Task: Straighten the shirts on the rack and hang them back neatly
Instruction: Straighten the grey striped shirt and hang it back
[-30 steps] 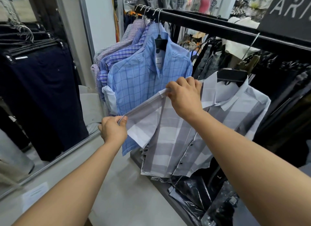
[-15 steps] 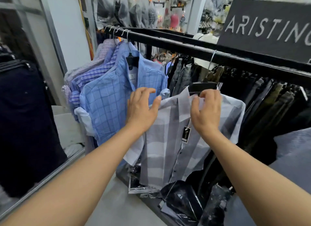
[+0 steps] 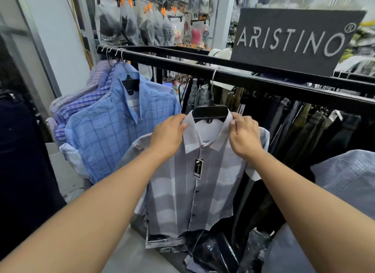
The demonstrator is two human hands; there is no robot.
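A grey-and-white striped shirt [image 3: 194, 191] hangs on a black hanger [image 3: 210, 112] from the black rack rail [image 3: 263, 83]. My left hand [image 3: 168, 134] pinches the left side of its collar. My right hand [image 3: 245, 136] pinches the right side of the collar near the hanger's end. A black tag hangs at the shirt's chest. To the left, a light blue checked shirt [image 3: 113, 130] hangs on the same rail, with several more checked shirts [image 3: 81, 104] bunched behind it.
A dark ARISTINO sign [image 3: 292, 41] stands on the rack top. Dark trousers [image 3: 304, 134] hang behind the rail at right. Bagged garments [image 3: 213, 252] lie under the striped shirt. Dark clothes [image 3: 20, 161] hang at far left. A pale blue sleeve [image 3: 349, 179] is at right.
My left hand let go of the shirt's sleeve and both hands moved up to the collar. The striped shirt now hangs flat and faces me.
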